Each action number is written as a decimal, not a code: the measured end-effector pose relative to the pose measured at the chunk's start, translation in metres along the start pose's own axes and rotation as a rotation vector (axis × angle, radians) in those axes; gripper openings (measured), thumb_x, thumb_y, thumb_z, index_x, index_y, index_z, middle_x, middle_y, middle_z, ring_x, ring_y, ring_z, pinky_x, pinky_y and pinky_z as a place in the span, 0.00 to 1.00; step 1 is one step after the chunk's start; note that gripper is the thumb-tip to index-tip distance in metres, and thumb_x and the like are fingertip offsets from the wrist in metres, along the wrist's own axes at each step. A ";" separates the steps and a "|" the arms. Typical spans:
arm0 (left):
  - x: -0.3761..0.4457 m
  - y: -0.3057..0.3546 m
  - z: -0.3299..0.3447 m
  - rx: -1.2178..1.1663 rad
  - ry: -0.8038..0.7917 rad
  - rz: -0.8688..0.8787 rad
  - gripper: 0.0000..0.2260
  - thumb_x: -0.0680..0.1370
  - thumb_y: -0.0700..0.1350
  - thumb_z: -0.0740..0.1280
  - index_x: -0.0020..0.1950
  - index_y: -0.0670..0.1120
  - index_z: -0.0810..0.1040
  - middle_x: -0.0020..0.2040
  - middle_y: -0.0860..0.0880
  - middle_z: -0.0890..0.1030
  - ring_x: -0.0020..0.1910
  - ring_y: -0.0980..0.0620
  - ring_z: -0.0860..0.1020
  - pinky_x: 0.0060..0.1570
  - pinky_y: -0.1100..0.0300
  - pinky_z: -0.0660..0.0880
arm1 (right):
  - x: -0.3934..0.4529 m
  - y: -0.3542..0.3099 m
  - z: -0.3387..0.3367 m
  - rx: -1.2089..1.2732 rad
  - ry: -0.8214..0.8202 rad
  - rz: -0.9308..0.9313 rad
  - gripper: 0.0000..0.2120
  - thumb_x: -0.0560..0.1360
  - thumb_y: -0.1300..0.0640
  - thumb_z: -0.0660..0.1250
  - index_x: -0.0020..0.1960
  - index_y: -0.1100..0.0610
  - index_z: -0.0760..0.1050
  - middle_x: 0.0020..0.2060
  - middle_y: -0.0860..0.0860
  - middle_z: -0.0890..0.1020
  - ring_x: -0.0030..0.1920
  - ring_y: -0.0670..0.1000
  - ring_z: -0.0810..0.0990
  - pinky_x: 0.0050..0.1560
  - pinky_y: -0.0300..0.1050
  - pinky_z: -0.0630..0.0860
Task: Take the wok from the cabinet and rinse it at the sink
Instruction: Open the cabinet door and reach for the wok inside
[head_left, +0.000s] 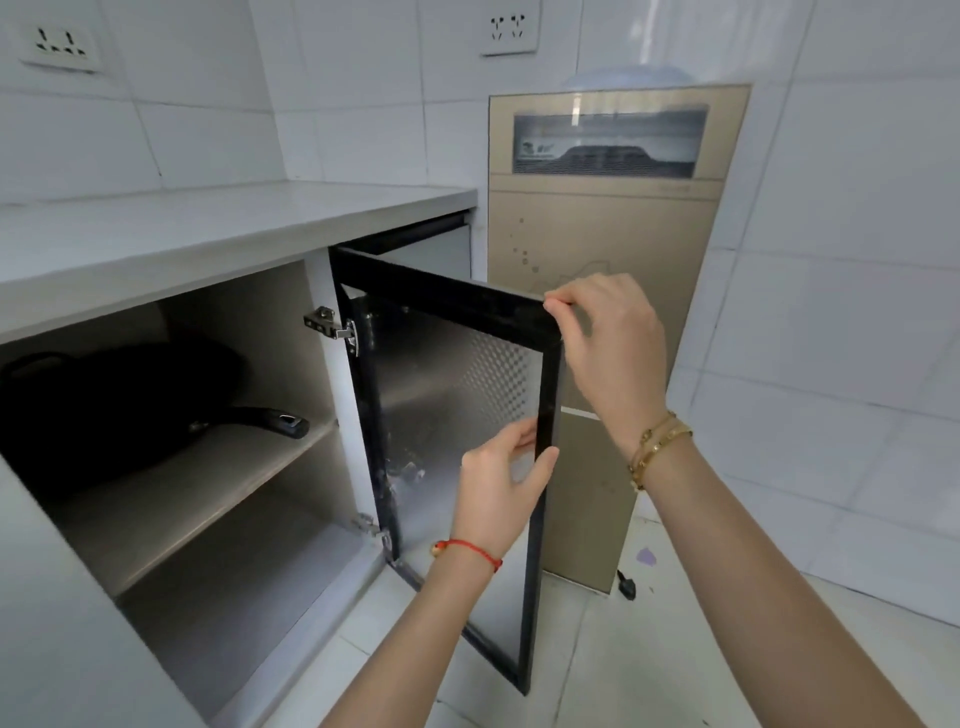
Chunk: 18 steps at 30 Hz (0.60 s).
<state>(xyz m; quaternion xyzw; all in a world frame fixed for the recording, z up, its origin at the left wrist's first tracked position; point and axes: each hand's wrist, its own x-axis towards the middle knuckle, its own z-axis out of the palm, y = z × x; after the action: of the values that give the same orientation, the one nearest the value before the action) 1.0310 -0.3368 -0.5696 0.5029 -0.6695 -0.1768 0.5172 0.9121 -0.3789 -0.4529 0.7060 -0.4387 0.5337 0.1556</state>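
A black wok (119, 395) lies on the upper shelf (208, 483) of the open cabinet, its long handle (270, 421) pointing right toward the opening. The black-framed door (545, 395) with a frosted panel stands swung out to the right. My left hand (501, 483) grips the door's free vertical edge about halfway down. My right hand (608, 348) pinches the door's top outer corner. Both hands are well to the right of the wok. No sink is in view.
A white countertop (218, 223) runs above the cabinet. A tall gold-coloured appliance (608, 228) stands right behind the open door against the tiled wall. The lower cabinet shelf (249, 613) holds nothing visible. A black plug (626, 590) lies on the tiled floor.
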 end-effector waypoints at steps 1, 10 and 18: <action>0.004 -0.001 0.005 -0.008 -0.049 0.004 0.19 0.78 0.49 0.69 0.68 0.51 0.76 0.60 0.61 0.79 0.57 0.71 0.75 0.59 0.79 0.67 | 0.003 0.008 0.002 -0.023 -0.008 -0.001 0.06 0.78 0.56 0.66 0.47 0.56 0.81 0.42 0.49 0.83 0.47 0.51 0.76 0.45 0.35 0.65; 0.039 -0.005 0.042 -0.024 -0.323 -0.084 0.29 0.81 0.48 0.64 0.80 0.48 0.56 0.78 0.52 0.63 0.76 0.55 0.61 0.70 0.68 0.56 | 0.016 0.061 0.025 -0.138 -0.028 0.026 0.12 0.76 0.63 0.67 0.58 0.57 0.80 0.47 0.51 0.84 0.54 0.53 0.75 0.52 0.46 0.76; 0.053 -0.013 0.052 -0.087 -0.383 -0.113 0.30 0.82 0.44 0.63 0.80 0.49 0.51 0.79 0.55 0.57 0.74 0.64 0.55 0.69 0.73 0.51 | 0.018 0.077 0.036 -0.199 -0.032 0.051 0.21 0.73 0.69 0.68 0.65 0.57 0.77 0.59 0.55 0.82 0.58 0.60 0.76 0.56 0.55 0.74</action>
<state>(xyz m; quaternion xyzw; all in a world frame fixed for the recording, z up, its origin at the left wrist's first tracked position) 0.9939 -0.4024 -0.5731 0.4738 -0.7182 -0.3267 0.3911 0.8745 -0.4549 -0.4700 0.6843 -0.5097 0.4799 0.2041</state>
